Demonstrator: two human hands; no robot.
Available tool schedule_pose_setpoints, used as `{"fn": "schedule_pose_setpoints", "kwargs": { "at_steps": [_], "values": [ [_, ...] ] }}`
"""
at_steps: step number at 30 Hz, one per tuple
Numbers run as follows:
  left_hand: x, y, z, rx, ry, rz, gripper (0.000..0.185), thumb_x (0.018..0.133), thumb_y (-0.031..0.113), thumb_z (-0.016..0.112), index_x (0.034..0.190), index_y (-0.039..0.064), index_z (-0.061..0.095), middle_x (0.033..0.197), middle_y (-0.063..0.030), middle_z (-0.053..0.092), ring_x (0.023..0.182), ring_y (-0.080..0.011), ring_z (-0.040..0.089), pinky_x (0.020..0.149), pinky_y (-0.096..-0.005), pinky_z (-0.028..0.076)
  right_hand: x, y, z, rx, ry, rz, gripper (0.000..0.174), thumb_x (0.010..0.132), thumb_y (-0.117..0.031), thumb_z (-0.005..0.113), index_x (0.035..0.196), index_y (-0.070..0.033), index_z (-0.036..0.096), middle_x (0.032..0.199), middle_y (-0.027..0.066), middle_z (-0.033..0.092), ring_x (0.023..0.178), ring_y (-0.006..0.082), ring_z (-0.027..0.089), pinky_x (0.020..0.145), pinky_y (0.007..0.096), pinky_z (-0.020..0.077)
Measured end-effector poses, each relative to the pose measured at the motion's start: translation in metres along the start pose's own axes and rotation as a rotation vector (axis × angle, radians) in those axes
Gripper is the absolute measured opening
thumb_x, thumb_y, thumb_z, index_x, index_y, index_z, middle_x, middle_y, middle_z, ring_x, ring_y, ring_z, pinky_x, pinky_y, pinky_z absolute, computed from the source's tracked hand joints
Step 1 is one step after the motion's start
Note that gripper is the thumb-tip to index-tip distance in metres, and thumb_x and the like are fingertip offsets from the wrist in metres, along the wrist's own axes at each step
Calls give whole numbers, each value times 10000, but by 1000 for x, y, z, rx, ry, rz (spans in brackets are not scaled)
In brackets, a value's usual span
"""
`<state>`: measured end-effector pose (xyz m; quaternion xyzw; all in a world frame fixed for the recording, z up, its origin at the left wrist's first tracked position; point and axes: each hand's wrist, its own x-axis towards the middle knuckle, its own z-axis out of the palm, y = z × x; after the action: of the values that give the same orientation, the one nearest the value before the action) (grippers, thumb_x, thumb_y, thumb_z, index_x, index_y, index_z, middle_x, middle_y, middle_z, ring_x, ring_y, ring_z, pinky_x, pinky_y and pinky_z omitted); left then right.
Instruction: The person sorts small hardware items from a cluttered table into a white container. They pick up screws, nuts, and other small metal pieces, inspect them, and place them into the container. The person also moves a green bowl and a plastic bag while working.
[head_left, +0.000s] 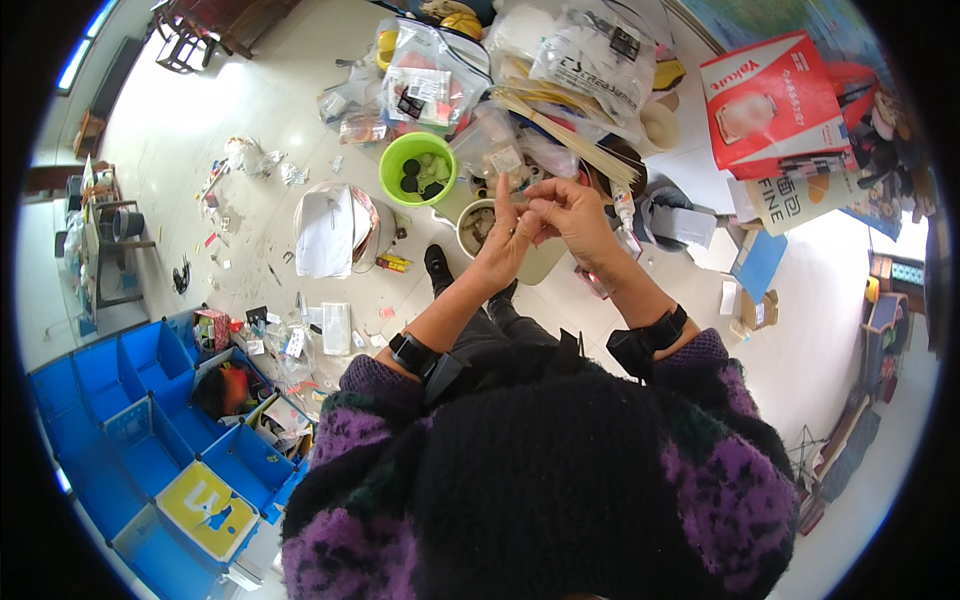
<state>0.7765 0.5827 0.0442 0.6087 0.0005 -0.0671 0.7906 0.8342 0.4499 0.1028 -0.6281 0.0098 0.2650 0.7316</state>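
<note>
My left hand (504, 241) and my right hand (571, 217) meet at the fingertips in front of me. The left index finger points away from me, and its thumb touches the right hand's fingers. Anything pinched between them is too small to make out. Partly behind the left hand stands a white round tub (475, 228) with small pale and dark pieces inside. Beyond it, a lime green bucket (385, 176) holds dark round pieces and pale green ones. A clear plastic bag (480, 142) with a label lies past my fingertips.
A bundle of thin pale sticks (574, 142) lies over plastic bags (592, 60). A white bottle (624, 206) stands near my right hand. Papers (324, 232) cover a round bin at left. Blue cube shelving (150, 442) and a red Yakult carton (772, 105) flank me.
</note>
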Motion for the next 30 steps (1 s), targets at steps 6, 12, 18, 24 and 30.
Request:
{"fn": "schedule_pose_setpoints", "kwargs": {
  "at_steps": [6, 12, 18, 24, 30],
  "values": [
    [-5, -79, 27, 225, 99, -253, 614, 889, 381, 629, 1288, -39, 424, 842, -110, 583, 812, -176, 555, 733, -325, 452, -27, -1, -53, -89, 100, -388, 75, 899, 21, 548, 962, 31, 587, 846, 39, 521, 662, 111, 581, 595, 238, 525],
    [4, -172, 35, 804, 111, -344, 440, 849, 184, 653, 1164, -51, 454, 933, -216, 600, 858, -347, 611, 727, -419, 492, -67, 12, -82, -95, 199, -347, 75, 898, 11, 561, 965, 40, 580, 902, 56, 521, 682, 120, 589, 599, 259, 534],
    [0, -203, 28, 1176, 242, -299, 372, 887, 181, 609, 1108, -46, 414, 830, -222, 604, 821, -379, 632, 643, -455, 506, -101, 22, -94, -57, 269, -286, 71, 897, 13, 562, 946, 50, 595, 899, 57, 520, 709, 126, 585, 612, 270, 541],
    [17, -199, 28, 1229, 113, -254, 200, 894, 163, 590, 920, -19, 513, 756, -189, 620, 704, -335, 645, 581, -424, 513, -138, 32, -92, -17, 370, -280, 67, 885, 10, 580, 932, 52, 603, 895, 54, 528, 710, 120, 573, 619, 265, 533],
    [21, -198, 29, 1324, 69, -301, 196, 857, 164, 595, 829, -25, 551, 699, -194, 643, 647, -320, 656, 557, -421, 521, -182, 51, -85, 40, 510, -257, 65, 870, -22, 620, 912, 27, 620, 847, 41, 583, 706, 112, 555, 602, 233, 485]
  ]
}}
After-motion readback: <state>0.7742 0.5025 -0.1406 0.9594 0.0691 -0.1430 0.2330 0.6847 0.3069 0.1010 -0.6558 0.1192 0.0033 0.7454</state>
